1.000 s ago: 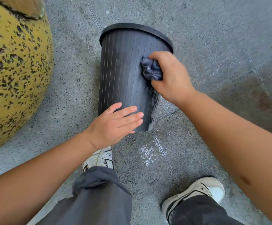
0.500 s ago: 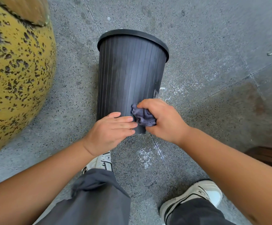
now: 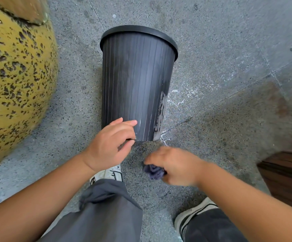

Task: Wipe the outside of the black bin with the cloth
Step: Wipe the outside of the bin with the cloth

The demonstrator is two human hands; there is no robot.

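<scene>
The right hand (image 3: 178, 167) has come off the black bin (image 3: 134, 84): half a second ago it pressed the cloth against the bin's narrow end, and now it hovers over the floor, near the bin but no longer touching it, blurred with motion. Its fingers (image 3: 156, 154) are curled tight around the crumpled purple-grey cloth (image 3: 153, 172), which bulges out below them. The left hand (image 3: 110, 145) has stayed at the bin's narrow end, its fingers (image 3: 127, 124) loosely bent with the tips on the ribbed wall and nothing held in them. This looks like the end of a downward wipe, with the cloth lifted away either to begin another stroke or to let the bin be turned to an unwiped side. The bin seems to be tipped toward the viewer, its wide rim well beyond the left fingertips and its narrow end just under them. It is matte black plastic, a tapered cylinder with fine vertical ribs and a thick rolled rim. Just to the right of the left fingertips, on the bin's lower right edge, a patch of pale, flaky residue (image 3: 160, 116) remains, so the wiping appears unfinished. The floor (image 3: 220, 58) is rough, speckled grey stone with thin joints. Far left of the fingers bulges a rounded yellow pot (image 3: 16, 75) with black flecks.
</scene>
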